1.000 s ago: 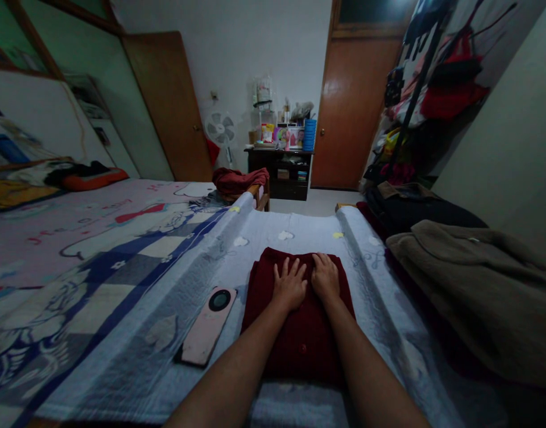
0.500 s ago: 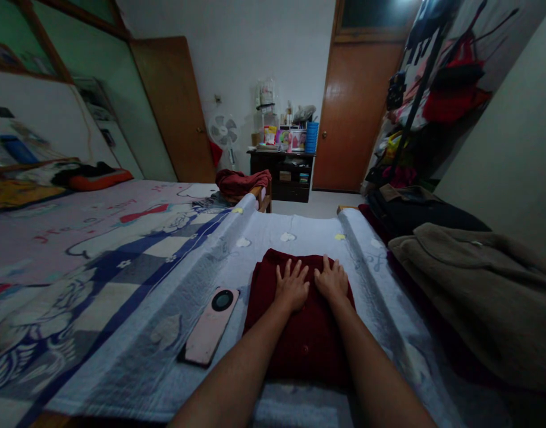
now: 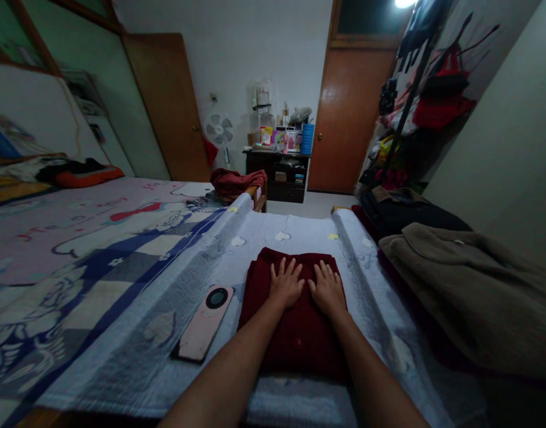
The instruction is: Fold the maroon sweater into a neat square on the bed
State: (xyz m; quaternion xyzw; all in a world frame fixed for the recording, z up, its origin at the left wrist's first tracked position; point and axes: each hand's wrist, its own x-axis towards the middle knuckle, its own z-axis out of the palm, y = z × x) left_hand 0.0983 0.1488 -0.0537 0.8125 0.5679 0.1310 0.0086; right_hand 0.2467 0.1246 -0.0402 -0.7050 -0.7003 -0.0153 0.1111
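A dark red garment (image 3: 300,333), folded into a rough rectangle with a button near its lower middle, lies on the pale blue sheet (image 3: 277,229). My left hand (image 3: 286,284) rests flat on its upper left part, fingers spread. On the upper right part lies my right hand (image 3: 327,288), palm down with its fingers apart. Neither hand grips anything. To the left of the garment, a pink phone (image 3: 203,327) with a round black camera ring lies face down on the sheet.
Folded clothes, among them a brown coat (image 3: 469,291) and a dark garment (image 3: 411,211), are piled on the right. A bed with a patterned cover (image 3: 103,232) stands on the left. Farther back are a fan (image 3: 219,129) and a dark cabinet (image 3: 275,178).
The whole view has shifted slightly to the left in the frame. My right hand has moved a little on the garment, closer to its upper edge, and its fingers look more stretched out.
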